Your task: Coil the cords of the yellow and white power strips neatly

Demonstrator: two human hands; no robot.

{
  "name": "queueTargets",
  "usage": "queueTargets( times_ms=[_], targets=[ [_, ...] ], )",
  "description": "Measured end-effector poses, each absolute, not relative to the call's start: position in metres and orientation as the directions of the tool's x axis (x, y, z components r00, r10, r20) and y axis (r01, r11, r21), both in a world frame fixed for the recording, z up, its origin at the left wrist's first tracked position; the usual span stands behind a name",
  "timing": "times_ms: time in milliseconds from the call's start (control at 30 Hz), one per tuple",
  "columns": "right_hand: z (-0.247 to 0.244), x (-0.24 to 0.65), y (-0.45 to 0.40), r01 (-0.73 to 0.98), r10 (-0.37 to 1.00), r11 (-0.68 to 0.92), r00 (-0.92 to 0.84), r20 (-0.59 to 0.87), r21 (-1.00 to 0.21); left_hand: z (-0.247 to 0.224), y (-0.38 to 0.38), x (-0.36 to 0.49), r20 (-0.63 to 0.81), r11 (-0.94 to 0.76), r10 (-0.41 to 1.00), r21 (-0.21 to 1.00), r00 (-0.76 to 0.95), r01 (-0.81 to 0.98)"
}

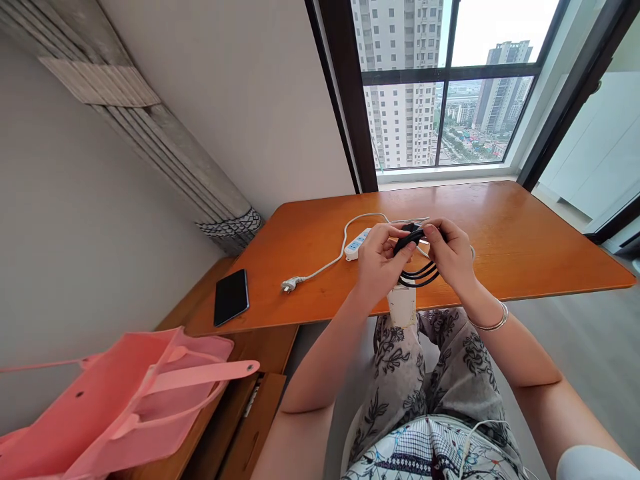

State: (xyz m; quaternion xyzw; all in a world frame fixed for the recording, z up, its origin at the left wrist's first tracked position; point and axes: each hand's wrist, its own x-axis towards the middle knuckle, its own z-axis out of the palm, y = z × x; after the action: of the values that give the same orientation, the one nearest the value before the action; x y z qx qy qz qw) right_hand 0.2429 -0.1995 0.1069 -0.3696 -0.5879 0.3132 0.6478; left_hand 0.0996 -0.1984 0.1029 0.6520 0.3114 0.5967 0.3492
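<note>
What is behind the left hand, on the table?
Part of a power strip shows past the left hand, and a white cord runs beyond. Whatever the hand itself covers, perhaps more strip, cannot be seen.

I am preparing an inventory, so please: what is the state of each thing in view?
Black cable: coiled, held by left hand and right hand
White plug: unplugged, lying on table
Power strip: partly hidden, visible sockets unused
Tablet or phone: screen dark
Pink bag: appears open
Curtain: gathered

The cable (423, 272) is black, the bag (133, 387) pink, the trousers (457, 383) floral-patterned.
</note>
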Motion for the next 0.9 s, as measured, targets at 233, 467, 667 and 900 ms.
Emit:
queueTargets(
  times_ms=[233, 467, 667, 900],
  targets=[
    [0.099, 0.24, -0.194, -0.059, 0.881, 0.465, 0.125, 0.456, -0.883, 0.104, -0.201, 0.095, 0.675, -0.681, 0.727, 0.684, 0.129, 0.261],
    [0.098, 0.245, -0.199, -0.09, 0.885, 0.464, 0.011, 0.465, -0.881, 0.102, -0.201, 0.091, 0.652, -0.66, 0.749, 0.718, 0.117, 0.221],
    [0.092, 0.251, -0.2, -0.002, 0.88, 0.474, 0.023, 0.474, -0.88, 0.097, -0.198, 0.092, 0.58, -0.589, 0.808, 0.797, 0.104, 0.133],
    [0.092, 0.249, -0.195, -0.278, 0.933, 0.29, -0.132, 0.335, -0.916, 0.105, -0.197, 0.092, 0.472, -0.461, 0.872, 0.881, 0.132, -0.103]
  ],
)
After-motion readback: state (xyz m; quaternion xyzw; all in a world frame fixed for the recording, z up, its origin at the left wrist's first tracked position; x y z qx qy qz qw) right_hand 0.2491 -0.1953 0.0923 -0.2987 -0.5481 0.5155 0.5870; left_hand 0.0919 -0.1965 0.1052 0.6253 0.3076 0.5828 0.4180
